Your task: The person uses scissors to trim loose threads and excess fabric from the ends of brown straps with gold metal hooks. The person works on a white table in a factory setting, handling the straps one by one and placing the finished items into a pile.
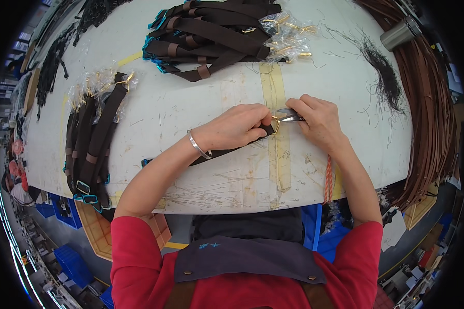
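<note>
My left hand [237, 125] is closed on the end of a dark brown webbing strap [220, 155], close to its gold-coloured metal buckle [277, 126]. The rest of this strap runs down to the left under my forearm. My right hand [313, 117] holds small metal thread snips [290, 115], with the blades pointing left at the gold metal. The exact contact between blades and metal is too small to tell. An orange cord [328, 179] hangs below my right wrist.
A pile of brown straps [216, 34] with blue-covered buckles lies at the back, another bundle [96, 139] at the left. Black thread scraps [384, 75] and long brown strips [429, 116] lie right, beside a metal cylinder [400, 34]. Crates [94, 228] stand below the table's [224, 189] front edge.
</note>
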Demonstrator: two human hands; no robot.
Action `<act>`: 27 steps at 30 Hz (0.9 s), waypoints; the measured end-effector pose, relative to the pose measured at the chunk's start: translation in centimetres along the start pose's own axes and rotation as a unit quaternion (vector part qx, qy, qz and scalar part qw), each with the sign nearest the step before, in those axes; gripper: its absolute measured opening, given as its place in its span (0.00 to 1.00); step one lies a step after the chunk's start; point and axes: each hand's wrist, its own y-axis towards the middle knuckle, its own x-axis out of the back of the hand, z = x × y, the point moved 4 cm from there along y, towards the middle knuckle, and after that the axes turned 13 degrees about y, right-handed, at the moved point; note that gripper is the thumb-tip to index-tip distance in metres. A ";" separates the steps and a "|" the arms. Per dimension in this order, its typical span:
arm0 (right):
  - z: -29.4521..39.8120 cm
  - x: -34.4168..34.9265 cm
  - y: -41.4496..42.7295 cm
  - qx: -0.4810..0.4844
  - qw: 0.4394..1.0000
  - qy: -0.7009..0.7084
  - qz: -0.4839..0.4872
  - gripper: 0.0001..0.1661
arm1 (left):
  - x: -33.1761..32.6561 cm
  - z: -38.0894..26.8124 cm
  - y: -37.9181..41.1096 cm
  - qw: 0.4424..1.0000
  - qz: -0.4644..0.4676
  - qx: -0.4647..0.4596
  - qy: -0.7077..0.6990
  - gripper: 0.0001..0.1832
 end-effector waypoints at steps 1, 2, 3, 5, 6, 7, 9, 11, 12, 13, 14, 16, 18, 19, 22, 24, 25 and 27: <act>0.0 0.1 -0.3 -0.019 1.000 -0.005 0.001 0.15 | -0.3 0.1 0.1 0.999 -0.009 -0.020 0.023 0.05; 0.1 0.3 -0.7 -0.039 0.999 -0.011 0.002 0.15 | -0.5 0.0 0.3 0.998 -0.018 -0.042 0.046 0.05; 0.4 0.7 -0.7 -0.124 0.992 0.035 0.012 0.15 | -0.6 0.0 0.2 0.997 -0.010 -0.034 0.071 0.05; 2.0 1.9 -0.5 -0.282 0.950 0.131 0.038 0.16 | -0.8 0.0 -0.5 0.992 0.003 -0.007 0.123 0.05; 2.7 2.3 -1.3 -0.291 0.941 0.166 0.049 0.16 | -0.9 -0.2 -0.6 0.989 -0.010 -0.018 0.147 0.05; 3.5 2.6 -2.0 -0.300 0.930 0.202 0.059 0.16 | -1.0 -0.4 -0.6 0.985 -0.023 -0.029 0.171 0.05; 4.6 2.4 -3.3 -0.280 0.931 0.218 0.083 0.16 | -1.0 -0.6 -0.7 0.980 -0.047 -0.047 0.186 0.04; 5.3 1.0 -4.5 -0.222 0.953 0.176 0.112 0.15 | -1.0 -0.8 -0.7 0.981 -0.071 -0.062 0.168 0.05; 5.5 0.5 -4.5 -0.213 0.961 0.144 0.105 0.14 | -0.9 -0.7 -0.7 0.984 -0.065 -0.062 0.152 0.05; 5.6 0.1 -4.5 -0.218 0.963 0.124 0.104 0.14 | -0.8 -0.5 -0.7 0.987 -0.058 -0.062 0.136 0.05; 5.6 -0.2 -4.5 -0.222 0.964 0.104 0.103 0.14 | -0.7 -0.4 -0.6 0.989 -0.052 -0.062 0.120 0.06; 5.6 -0.8 -4.3 -0.223 0.966 0.081 0.104 0.14 | -0.6 -0.6 -0.5 0.992 -0.038 -0.056 0.105 0.06; 5.6 -1.4 -4.3 -0.222 0.966 0.072 0.108 0.15 | -0.6 -0.5 -0.4 0.996 -0.031 -0.043 0.076 0.07; 5.6 -1.5 -4.3 -0.215 0.968 0.072 0.104 0.15 | -0.8 -0.2 -0.4 0.997 -0.032 -0.033 0.055 0.07; 5.6 -1.6 -4.4 -0.198 0.973 0.067 0.096 0.14 | -0.9 0.2 -0.3 0.999 -0.045 -0.010 -0.022 0.07; 5.5 -1.8 -4.3 -0.188 0.976 0.060 0.094 0.13 | -0.9 0.3 -0.2 0.996 -0.048 0.002 -0.074 0.07; 5.4 -1.8 -4.3 -0.184 0.977 0.054 0.098 0.13 | -0.8 0.3 -0.2 0.994 -0.047 0.006 -0.097 0.07; 5.4 -1.9 -4.2 -0.175 0.978 0.043 0.106 0.13 | -0.7 0.3 -0.1 0.991 -0.038 0.019 -0.127 0.07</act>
